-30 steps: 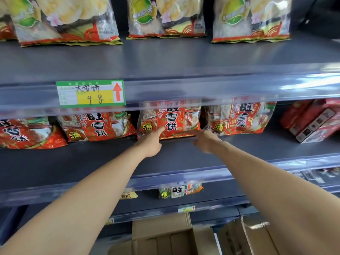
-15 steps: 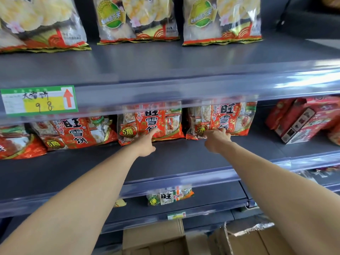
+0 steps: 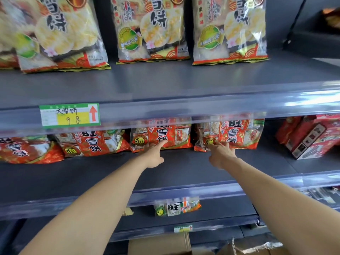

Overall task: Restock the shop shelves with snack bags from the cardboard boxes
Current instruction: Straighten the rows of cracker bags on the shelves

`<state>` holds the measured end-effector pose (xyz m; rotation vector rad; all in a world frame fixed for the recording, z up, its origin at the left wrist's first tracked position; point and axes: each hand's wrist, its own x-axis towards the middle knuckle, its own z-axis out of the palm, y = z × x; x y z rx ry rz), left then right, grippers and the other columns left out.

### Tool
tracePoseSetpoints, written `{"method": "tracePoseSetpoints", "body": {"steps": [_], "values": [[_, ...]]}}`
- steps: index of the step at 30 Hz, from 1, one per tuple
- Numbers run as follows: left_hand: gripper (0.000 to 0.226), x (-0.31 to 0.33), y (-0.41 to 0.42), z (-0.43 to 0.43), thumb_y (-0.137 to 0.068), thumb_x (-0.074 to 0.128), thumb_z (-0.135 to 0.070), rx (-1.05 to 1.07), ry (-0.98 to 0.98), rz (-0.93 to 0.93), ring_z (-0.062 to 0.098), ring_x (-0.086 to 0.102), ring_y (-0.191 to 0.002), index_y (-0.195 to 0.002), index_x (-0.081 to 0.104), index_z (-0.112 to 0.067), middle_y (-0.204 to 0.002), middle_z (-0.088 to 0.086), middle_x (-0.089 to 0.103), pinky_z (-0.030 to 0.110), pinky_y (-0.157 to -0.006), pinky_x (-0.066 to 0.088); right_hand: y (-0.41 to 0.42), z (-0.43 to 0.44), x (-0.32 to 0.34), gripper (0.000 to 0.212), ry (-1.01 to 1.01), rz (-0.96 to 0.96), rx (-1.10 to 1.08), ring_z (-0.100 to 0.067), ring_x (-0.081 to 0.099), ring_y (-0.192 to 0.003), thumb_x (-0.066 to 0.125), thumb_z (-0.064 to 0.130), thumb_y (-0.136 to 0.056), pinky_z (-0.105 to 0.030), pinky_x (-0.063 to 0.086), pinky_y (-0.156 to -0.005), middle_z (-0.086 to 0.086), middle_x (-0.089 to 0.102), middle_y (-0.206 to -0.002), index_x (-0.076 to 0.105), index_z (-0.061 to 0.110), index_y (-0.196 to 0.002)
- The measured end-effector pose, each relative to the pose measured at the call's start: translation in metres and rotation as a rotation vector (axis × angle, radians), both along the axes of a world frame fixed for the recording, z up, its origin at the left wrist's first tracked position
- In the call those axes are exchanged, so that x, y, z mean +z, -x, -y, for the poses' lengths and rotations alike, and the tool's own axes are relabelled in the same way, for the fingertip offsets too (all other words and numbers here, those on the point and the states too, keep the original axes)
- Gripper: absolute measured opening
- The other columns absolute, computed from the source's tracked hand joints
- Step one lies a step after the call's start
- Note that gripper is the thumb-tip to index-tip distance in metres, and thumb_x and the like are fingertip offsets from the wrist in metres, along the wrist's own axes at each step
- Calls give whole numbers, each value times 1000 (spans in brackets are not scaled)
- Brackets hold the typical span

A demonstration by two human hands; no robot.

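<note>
Snack bags (image 3: 92,144) in a row on the middle shelf (image 3: 73,177), both grips at the row

Bags: glossy, crinkled film. Red printed fronts, clear windows showing pale round crackers. Pillow-shaped, standing towards the back of the flat, matt grey shelf. Four in view under the lip of the upper shelf (image 3: 165,81); the leftmost slumps lowest.

Left grip (image 3: 154,155): bare forearm stretched straight forward. Fingers extended, tips touching the lower front of the centre bag (image 3: 161,131), thumb out to the side. Grip wide, holding nothing.

Right grip (image 3: 220,153): bare forearm reaching in from the lower right. Fingers lie on the bottom left corner of the right bag (image 3: 239,133), by its round yellow badge. Cannot tell whether they pinch the film or only press it.

Upper shelf: three taller bags (image 3: 152,30) of clear film with yellow discs inside and red-and-gold bottom seams, upright. Paper price tag (image 3: 70,115) with green border, yellow panel and red arrow, set in the clear plastic rail.

Right end of the middle shelf: red cartons (image 3: 312,138), hard-edged, tilted.

Lower shelf: one small bag (image 3: 177,207) behind the rail.

Bottom edge: brown cardboard boxes (image 3: 158,243), matt, one with a ragged flap.
</note>
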<state>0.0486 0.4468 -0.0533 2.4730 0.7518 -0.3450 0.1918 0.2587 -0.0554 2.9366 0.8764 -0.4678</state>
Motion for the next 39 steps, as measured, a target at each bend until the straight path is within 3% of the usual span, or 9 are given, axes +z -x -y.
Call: {"method": "tracePoseSetpoints", "body": {"steps": [6,12,14,17,26,30,35,39], "values": [[65,22,27,7,-94,52,-15,-81,-1,18,26,42,-131,-149,20,-26,-150,9,35,37,-104,38,33,-12,21,61,-11,1,109,-34,20,-142,41,10,-91,-47,23,-111,-6,39,-150,29,28,-148],[54,68,65,20,-97,50,-21,-243,-142,36,21,38,-135,-146,30,-18,-150,6,36,31,-108,33,82,-12,57,45,-27,50,262,-31,43,-128,43,16,-94,-43,34,-105,-11,50,-138,44,20,-139],[55,85,79,23,-97,49,-24,-304,-190,44,21,37,-136,-148,28,-18,-152,5,34,31,-110,32,99,-13,76,40,-59,81,312,-32,53,-118,44,15,-94,-38,45,-93,-15,57,-129,48,18,-134],[57,114,103,25,-98,48,-27,-362,-269,80,20,34,-139,-149,24,-20,-154,3,30,28,-110,30,128,-17,109,35,-98,161,377,-33,60,-107,42,16,-94,-34,48,-77,-16,62,-122,52,15,-127],[40,194,194,25,-97,47,-29,-478,-437,255,17,51,-123,-137,42,-24,-135,-5,52,34,-99,44,222,-27,205,29,-244,336,559,-30,60,-106,41,29,-98,-40,51,-82,-5,64,-118,54,20,-122],[38,235,223,10,-98,45,-31,-391,-516,353,13,50,-121,-135,44,-28,-134,-8,53,32,-99,42,239,-55,243,30,-378,392,626,-27,59,-107,41,28,-97,-40,50,-87,-3,61,-118,57,20,-121],[38,277,249,-31,-96,49,-30,-151,-569,439,7,51,-118,-134,47,-31,-129,-12,56,26,-99,41,237,-97,283,38,-463,399,707,-22,53,-120,43,26,-97,-36,46,-97,-1,55,-135,50,22,-135],[38,289,267,-72,-95,52,-29,25,-563,414,10,53,-117,-133,49,-29,-128,-8,57,29,-100,43,236,-140,304,37,-459,427,767,-26,54,-119,44,27,-97,-34,47,-88,-5,56,-133,50,17,-132]]}}
